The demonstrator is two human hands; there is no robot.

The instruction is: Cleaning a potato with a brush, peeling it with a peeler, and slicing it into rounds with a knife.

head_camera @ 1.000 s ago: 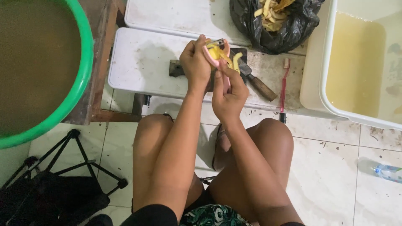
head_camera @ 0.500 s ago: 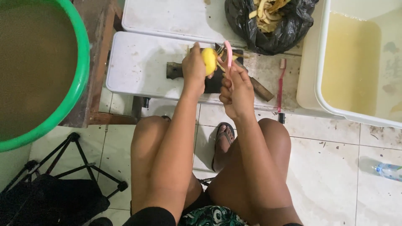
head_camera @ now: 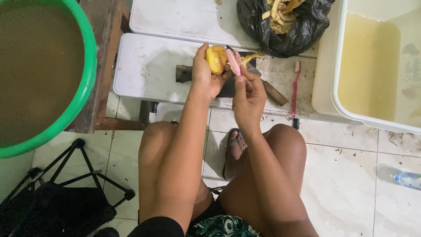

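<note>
My left hand (head_camera: 205, 75) grips a small yellow potato (head_camera: 216, 59), partly peeled, above a white board (head_camera: 144, 66). My right hand (head_camera: 247, 97) holds a pink peeler (head_camera: 233, 62) whose head rests against the potato's right side. A strip of yellow peel (head_camera: 251, 57) hangs just right of the peeler. Under both hands lies a dark cleaver with a wooden handle (head_camera: 275, 92), mostly hidden by them.
A black bag of peelings (head_camera: 302, 30) sits at the back. A white tub of yellowish water (head_camera: 372, 66) stands right, a green basin of murky water (head_camera: 85, 74) left. A red toothbrush (head_camera: 295, 90) lies on the board. A plastic bottle (head_camera: 405, 180) lies on the tiled floor.
The potato has been turned in my left hand, showing more skin. The peeler has shifted from upright above the potato to slanting against its right side.
</note>
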